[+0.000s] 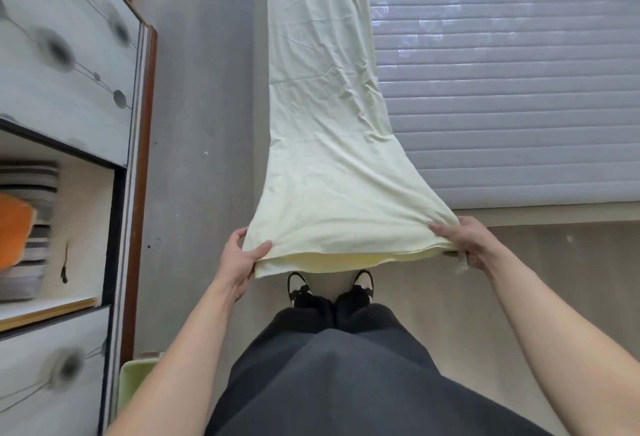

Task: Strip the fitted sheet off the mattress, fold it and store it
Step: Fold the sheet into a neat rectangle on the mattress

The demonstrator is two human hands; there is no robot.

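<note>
From the head camera, the pale yellow fitted sheet (322, 117) is already off and folded into a long strip, lying along the left edge of the bare mattress (519, 89). Its near end is lifted off the foot edge. The left hand (239, 262) and right hand (464, 241) each pinch a corner — probably to carry that end forward for the next fold.
</note>
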